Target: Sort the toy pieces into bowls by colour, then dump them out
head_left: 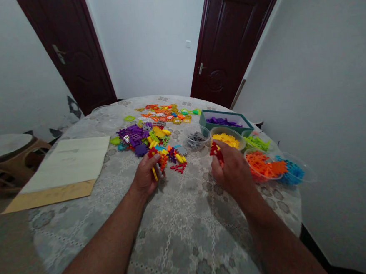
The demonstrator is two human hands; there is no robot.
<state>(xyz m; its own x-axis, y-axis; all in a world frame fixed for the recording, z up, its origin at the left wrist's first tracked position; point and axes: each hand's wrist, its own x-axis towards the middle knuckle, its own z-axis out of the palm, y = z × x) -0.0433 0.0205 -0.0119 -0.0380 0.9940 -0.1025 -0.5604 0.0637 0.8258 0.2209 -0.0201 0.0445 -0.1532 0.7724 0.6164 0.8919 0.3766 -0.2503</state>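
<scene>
R hand [232, 169] pinches red pieces [215, 150], fingers closed on them, just left of yellow bowl [232, 128]. L hand [146, 175], well left of bowl, curls round yellow stick [154, 173], long axis near upright. R is nearer the bowl.

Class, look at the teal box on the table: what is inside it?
Purple pieces lie in the teal box. Its near wall hides the bottom and anything beneath them.

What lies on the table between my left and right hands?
In the head view, a small cluster of red plastic interlocking pieces lies on the grey lace tablecloth between the left hand and the right hand; otherwise that stretch is bare.
</scene>
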